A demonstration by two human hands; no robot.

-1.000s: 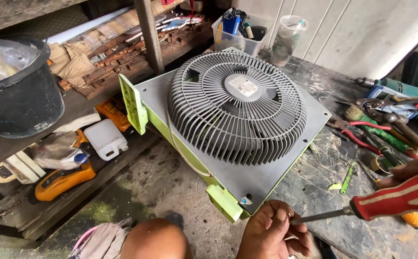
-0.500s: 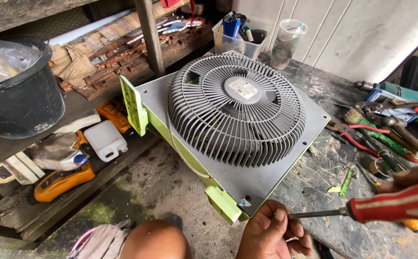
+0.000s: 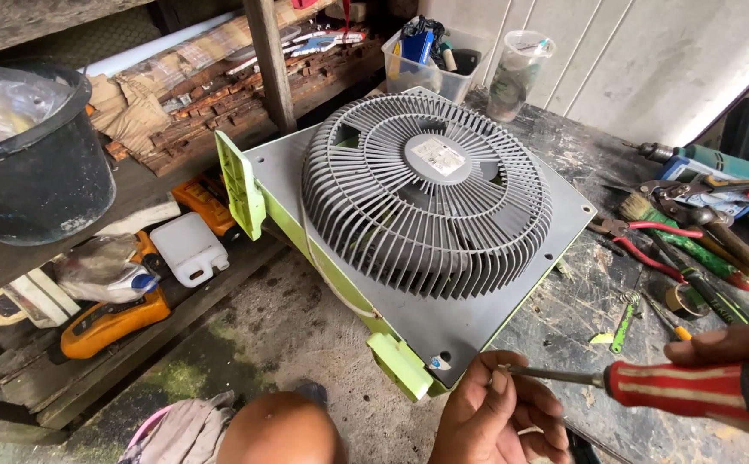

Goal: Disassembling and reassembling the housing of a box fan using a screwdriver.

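Fan: box type, grey round grille on square grey panel, lime-green housing; lies grille-up, tilted, over near edge of workbench, near corner overhanging toward floor.
Fan corner: small hole near bottom corner of panel, just above left hand; green foot juts out beside it.
Cord: thin pale cable runs along left side of housing.
Screwdriver: red handle w/ white stripes, black grip end, metal shaft; lies roughly level, tip pointing left, meets left fingertips just below fan corner.
Left hand: bottom centre, palm up, fingers curled loosely; thumb and forefinger pinched round screwdriver tip. Whether a screw sits there: cannot tell, too small.
Right hand: bottom right, mostly out of frame; fingers wrapped over screwdriver handle, closed round it.
Knee: bare, bottom centre, left of left hand.
Bench, right side: red-handled pliers, paintbrush, green-handled tools, drill at far right, small green clip nr fan edge.
Bench, far side: clear plastic tub w/ odds and ends, clear plastic cup next to it, both just behind fan.
Left of fan: black bucket on wooden shelf, plastic bag inside; stacked wood scraps behind.
Lower shelf: white plastic jug, orange tools, wrapped bundle.
Floor: stained concrete, mossy patch; cloth heap bottom left.
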